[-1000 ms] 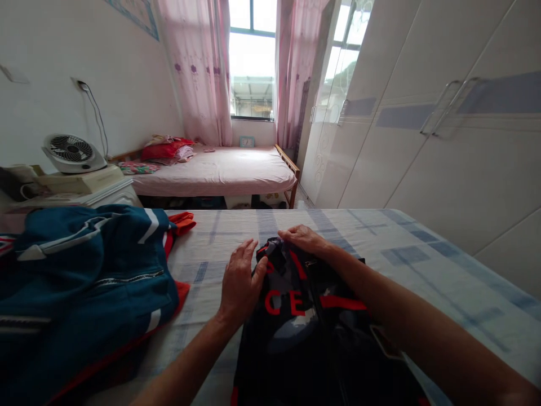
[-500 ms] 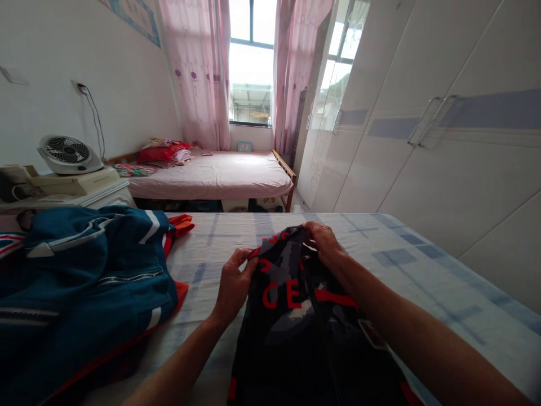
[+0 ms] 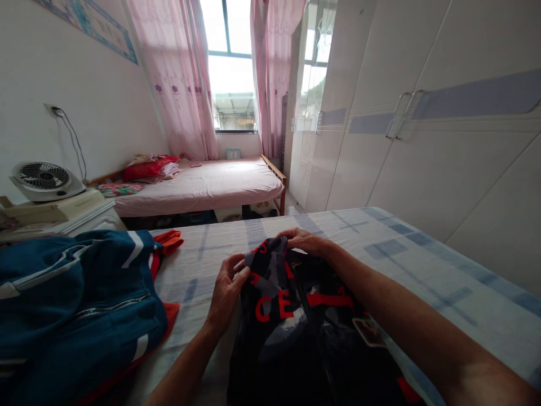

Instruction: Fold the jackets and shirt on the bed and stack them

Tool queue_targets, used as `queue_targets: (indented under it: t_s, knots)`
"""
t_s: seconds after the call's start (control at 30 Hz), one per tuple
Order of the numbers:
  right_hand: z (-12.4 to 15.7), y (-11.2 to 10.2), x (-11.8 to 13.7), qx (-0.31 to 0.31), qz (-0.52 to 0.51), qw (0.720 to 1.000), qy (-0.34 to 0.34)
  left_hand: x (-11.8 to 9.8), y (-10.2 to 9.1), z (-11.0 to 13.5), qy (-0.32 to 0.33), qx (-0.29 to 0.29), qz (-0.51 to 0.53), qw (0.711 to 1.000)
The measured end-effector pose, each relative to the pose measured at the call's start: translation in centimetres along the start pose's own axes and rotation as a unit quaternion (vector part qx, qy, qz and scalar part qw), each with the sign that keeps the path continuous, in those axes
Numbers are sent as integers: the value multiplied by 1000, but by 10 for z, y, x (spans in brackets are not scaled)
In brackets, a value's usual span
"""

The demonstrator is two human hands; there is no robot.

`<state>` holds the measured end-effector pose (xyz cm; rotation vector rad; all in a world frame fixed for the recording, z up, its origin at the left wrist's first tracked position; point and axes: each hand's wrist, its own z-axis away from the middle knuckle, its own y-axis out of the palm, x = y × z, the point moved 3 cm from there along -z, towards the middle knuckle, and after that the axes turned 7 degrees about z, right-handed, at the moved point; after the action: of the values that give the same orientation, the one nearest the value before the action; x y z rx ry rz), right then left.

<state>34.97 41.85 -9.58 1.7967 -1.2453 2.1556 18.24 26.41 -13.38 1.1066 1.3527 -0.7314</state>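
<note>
A black and grey patterned jacket (image 3: 274, 338) with red letters and a zip down its front lies on the checked bed sheet (image 3: 211, 254) in front of me. My left hand (image 3: 230, 287) pinches the left edge of its collar between thumb and fingers. At the top of the collar, my right hand (image 3: 306, 242) is closed on the fabric, its fingertips partly hidden behind the cloth. A rectangular badge (image 3: 369, 331) shows on the jacket beneath my right forearm. To the left lies a teal jacket (image 3: 110, 293) with white stripes and orange-red lining.
A small fan (image 3: 44, 179) stands on a cabinet at the left. Beyond the near bed is another bed (image 3: 211, 180) with a pink sheet and a red bundle (image 3: 150, 168). A white wardrobe (image 3: 406, 180) lines the right side.
The view has swung slightly right. My right hand has shifted left along the collar, its fingers lying lower over the edge. My left hand still grips the collar's left side.
</note>
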Motion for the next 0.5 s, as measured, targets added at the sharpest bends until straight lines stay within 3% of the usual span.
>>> queue_targets:
  t_s: [0.07, 0.17, 0.23, 0.3, 0.37, 0.43, 0.5]
  knots:
    - [0, 0, 3, -61, 86, 994, -1, 0, 2, -1, 5, 22, -11, 1000]
    - [2, -3, 7, -176, 265, 947, 35, 10, 1, -5, 1, 13, -126, 992]
    - [4, -6, 7, -190, 356, 912, 74, 14, -2, -6, 13, -24, -208, 978]
    - [9, -12, 5, -166, 381, 904, 101, 8, -2, -4, 60, -49, -265, 961]
    - [16, -23, 1, -150, 373, 909, 112, -8, 7, 2, 163, -34, -333, 928]
    - [26, -35, -2, -143, 373, 908, 124, -24, 21, 12, 277, 28, -410, 868]
    - [40, -43, -6, -130, 379, 905, 141, -26, 34, 21, 312, 109, -470, 818]
